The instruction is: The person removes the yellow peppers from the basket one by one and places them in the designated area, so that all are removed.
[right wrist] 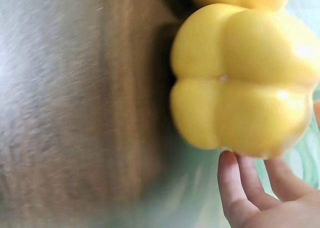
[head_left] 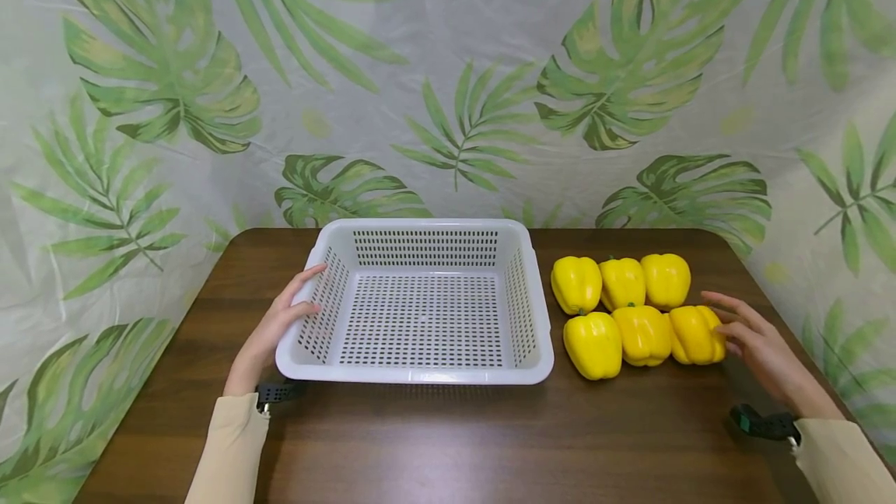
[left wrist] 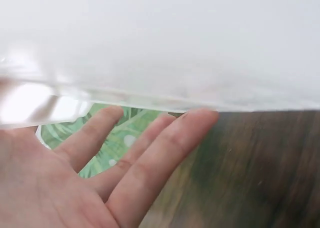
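Observation:
A white perforated plastic basket (head_left: 420, 376) stands on the table with nothing in it. My left hand (head_left: 276, 325) grips its left rim, thumb and one finger over the edge. Below the rim, the other fingers (left wrist: 165, 158) extend along the outside in the left wrist view. Several yellow bell peppers (head_left: 592, 344) lie in two rows right of the basket. My right hand (head_left: 759, 344) is at the rightmost front bell pepper (head_left: 696, 334), its fingers loosely bent. The right wrist view has those fingertips right at the side of the bell pepper (right wrist: 250, 83).
The dark wooden table (head_left: 448, 442) reaches back to a leaf-patterned cloth (head_left: 476, 37) hung behind it. Its right edge runs close by my right hand. Black straps (head_left: 766, 422) circle both wrists.

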Tool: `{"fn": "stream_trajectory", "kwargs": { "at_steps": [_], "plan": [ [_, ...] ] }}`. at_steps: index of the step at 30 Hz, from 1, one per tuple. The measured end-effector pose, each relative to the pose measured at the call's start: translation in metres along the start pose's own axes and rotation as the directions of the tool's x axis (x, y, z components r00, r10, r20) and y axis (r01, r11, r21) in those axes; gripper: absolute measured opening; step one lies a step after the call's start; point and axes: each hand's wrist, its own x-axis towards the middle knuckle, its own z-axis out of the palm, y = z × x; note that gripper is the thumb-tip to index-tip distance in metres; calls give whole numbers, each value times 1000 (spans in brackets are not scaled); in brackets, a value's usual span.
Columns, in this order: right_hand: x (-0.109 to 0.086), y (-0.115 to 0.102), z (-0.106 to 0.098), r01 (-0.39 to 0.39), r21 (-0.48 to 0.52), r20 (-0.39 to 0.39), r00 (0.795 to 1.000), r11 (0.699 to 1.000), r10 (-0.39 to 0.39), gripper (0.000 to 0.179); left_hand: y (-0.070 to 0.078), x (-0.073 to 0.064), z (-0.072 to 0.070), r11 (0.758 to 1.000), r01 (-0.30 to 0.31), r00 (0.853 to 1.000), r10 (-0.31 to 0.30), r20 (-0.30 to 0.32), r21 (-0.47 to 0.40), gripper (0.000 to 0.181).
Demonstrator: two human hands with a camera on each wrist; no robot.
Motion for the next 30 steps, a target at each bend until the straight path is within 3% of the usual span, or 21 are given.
{"fn": "stream_trajectory", "kwargs": {
  "at_steps": [9,15,19,25,30],
  "plan": [
    [14,-21,5,24,-65,-36,999,998,-26,46,17,1,-14,975,-67,997,71,-11,214,59],
    [25,-36,16,53,-79,-67,996,995,-58,44,44,-11,-24,950,-42,999,46,-6,311,63],
    [34,-46,28,89,-173,-88,990,981,-106,44,66,-19,-26,915,-29,999,37,-10,403,66],
    [50,-62,53,65,-394,-106,988,917,-115,45,94,-18,-13,859,-114,992,127,7,499,66],
    [61,-75,75,51,-399,-91,991,916,-95,48,104,-5,8,804,-164,984,178,32,571,65]
  ]
}}
